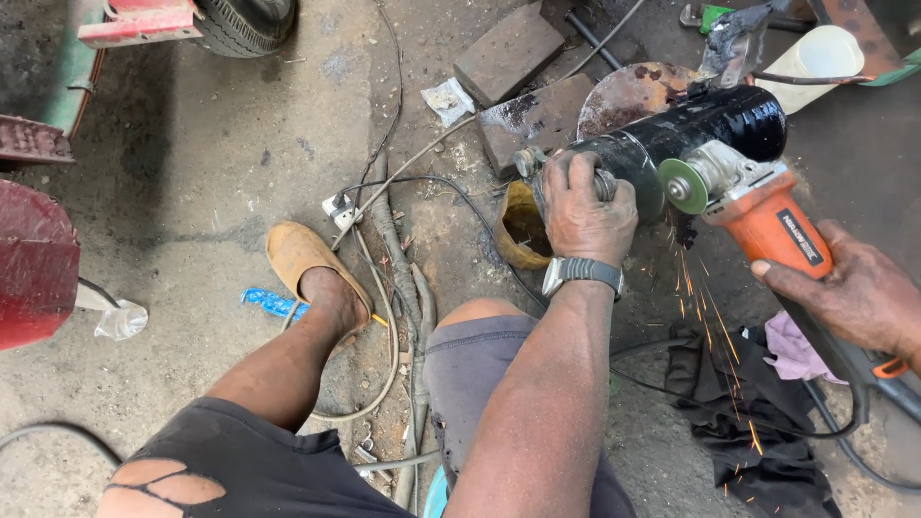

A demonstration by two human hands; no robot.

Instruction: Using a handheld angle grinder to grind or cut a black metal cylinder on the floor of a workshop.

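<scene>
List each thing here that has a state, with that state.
Left hand: gripping the end of the black cylinder.
Right hand: holding the angle grinder.
Angle grinder: running, throwing sparks.
Black cylinder: lying on its side, propped up.
Sandal: worn on foot.

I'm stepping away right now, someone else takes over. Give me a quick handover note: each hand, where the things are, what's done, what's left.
Left hand: gripping the end of the black cylinder, steadying it low over the ground.
Right hand: holding the orange angle grinder; its green disc is at the cylinder's lower edge, sparks falling toward the dark cloth.
Done: grinding is under way; how much has been ground cannot be seen.
Left: finish the grinding, keep the grinder's cable and the cloth clear of the sparks.
</scene>
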